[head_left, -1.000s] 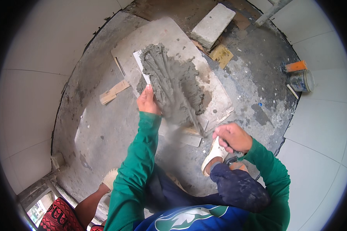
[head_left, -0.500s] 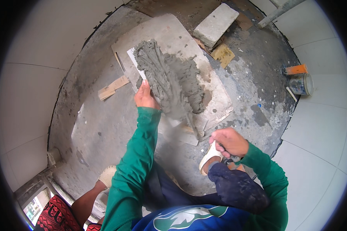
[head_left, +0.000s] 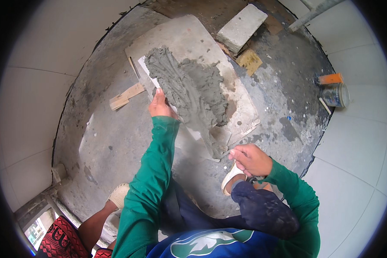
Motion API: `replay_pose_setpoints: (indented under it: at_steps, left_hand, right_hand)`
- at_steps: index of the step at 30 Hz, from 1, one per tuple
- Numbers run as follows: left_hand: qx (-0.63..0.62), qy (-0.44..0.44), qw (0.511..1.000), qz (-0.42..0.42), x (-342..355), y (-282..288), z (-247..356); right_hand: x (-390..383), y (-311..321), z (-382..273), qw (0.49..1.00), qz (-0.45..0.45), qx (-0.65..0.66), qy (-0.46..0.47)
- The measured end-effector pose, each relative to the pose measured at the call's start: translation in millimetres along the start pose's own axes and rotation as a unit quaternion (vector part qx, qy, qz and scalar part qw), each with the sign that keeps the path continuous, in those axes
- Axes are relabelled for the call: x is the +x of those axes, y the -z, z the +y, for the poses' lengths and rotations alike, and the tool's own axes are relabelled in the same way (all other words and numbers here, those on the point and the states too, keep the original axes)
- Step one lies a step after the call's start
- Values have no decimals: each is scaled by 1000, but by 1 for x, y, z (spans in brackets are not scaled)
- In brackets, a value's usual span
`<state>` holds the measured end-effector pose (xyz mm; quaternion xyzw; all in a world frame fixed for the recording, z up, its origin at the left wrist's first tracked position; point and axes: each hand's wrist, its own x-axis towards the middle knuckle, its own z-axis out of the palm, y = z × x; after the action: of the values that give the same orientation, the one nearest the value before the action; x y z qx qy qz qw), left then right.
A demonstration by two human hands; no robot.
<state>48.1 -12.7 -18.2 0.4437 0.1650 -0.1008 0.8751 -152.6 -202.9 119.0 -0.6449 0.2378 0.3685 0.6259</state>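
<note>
Gripped in my left hand (head_left: 161, 103) is the left edge of a white tile (head_left: 147, 71), its top thickly coated with grey mortar (head_left: 178, 90). Mortar also heaps onto the worn pale board (head_left: 189, 34) beneath, beside the tile's right side. My right hand (head_left: 249, 159) is closed around what looks like a grey trowel (head_left: 225, 155), mostly hidden and blurred, near the tile's lower end. My right foot in a cream sandal (head_left: 230, 176) is just below that hand.
Wood scraps (head_left: 124, 96) lie left; a pale block (head_left: 241, 28) and yellowish scrap (head_left: 249, 62) lie behind. A bucket (head_left: 335, 94) and orange container (head_left: 331, 78) stand by the tiled right wall (head_left: 348, 137). Another person's leg (head_left: 92, 228), in red patterned shorts, is at lower left.
My left hand and the coated tile have shifted slightly up and left in view. My right hand has moved a little left and down, toward the tile's lower end.
</note>
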Motion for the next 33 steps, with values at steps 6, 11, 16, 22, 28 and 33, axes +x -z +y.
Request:
replay_pose_setpoints:
  at_steps: [6,11,16,22,28,33]
  left_hand:
    - [0,-25,999,25,-3,-6,2]
    - [10,18,997,76,-6,-10,16]
    - [15,47,997,55,-6,-5,18]
    - [-22,73,994,73,-8,-6,17]
    - [-11,88,985,148,2,4,23]
    - [61,96,978,174,11,15,30]
  right_hand:
    - [-1,5,9,999,-22,-31,-24]
    - [-19,17,0,999,-2,28,-24]
    - [-12,23,-2,999,15,36,10]
    - [-7,16,10,997,50,-38,50]
    - [-22,22,18,980,87,-165,72]
    - [-31,16,-2,986,96,-118,71]
